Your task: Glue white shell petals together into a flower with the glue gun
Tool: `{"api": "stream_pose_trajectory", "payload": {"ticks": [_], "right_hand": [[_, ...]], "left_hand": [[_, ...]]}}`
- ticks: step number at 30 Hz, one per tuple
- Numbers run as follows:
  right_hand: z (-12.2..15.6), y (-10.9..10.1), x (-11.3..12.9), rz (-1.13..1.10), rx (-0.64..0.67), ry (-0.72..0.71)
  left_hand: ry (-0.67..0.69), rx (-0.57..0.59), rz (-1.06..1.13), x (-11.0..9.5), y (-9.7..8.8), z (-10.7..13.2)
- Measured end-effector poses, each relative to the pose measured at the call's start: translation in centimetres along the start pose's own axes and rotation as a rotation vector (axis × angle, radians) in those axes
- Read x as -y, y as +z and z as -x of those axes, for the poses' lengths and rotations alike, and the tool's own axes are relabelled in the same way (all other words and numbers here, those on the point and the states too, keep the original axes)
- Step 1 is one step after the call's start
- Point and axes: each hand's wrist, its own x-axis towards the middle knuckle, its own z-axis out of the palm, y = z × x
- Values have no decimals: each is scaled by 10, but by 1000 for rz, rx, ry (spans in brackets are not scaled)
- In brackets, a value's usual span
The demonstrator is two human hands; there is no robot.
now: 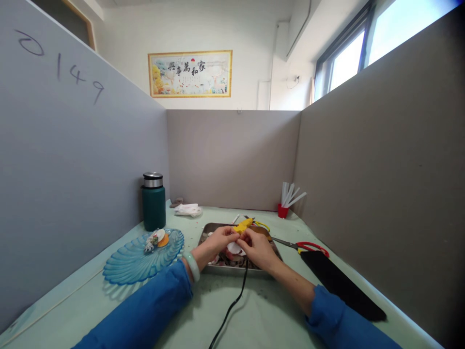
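Observation:
My left hand (218, 242) and my right hand (257, 247) meet over a metal tray (238, 272), fingertips pinched together. What they pinch is too small and covered to make out. Just below the fingertips shows a white shell (235, 248); whether it is held or lies in the tray I cannot tell. Shells and pebble-like bits (227, 261) fill the tray. Right behind my fingers is a yellow glue gun (242, 226), partly hidden by them. A black cord (232, 305) runs from under my hands toward the front edge.
On the left, a blue scalloped plate (127, 259) bears a small shell piece (157, 239), with a green bottle (153, 206) behind. To the right lie red-handled scissors (312, 248) and a black strip (341, 283). A red cup (283, 210) holds white sticks. Partitions enclose three sides.

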Motion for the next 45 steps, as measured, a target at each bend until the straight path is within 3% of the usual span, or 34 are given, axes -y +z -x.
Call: {"api": "stream_pose_trajectory", "payload": {"ticks": [45], "right_hand": [[0, 1, -2, 18, 27, 1]], "left_hand": [[-8, -25, -25, -1, 0, 1]]}}
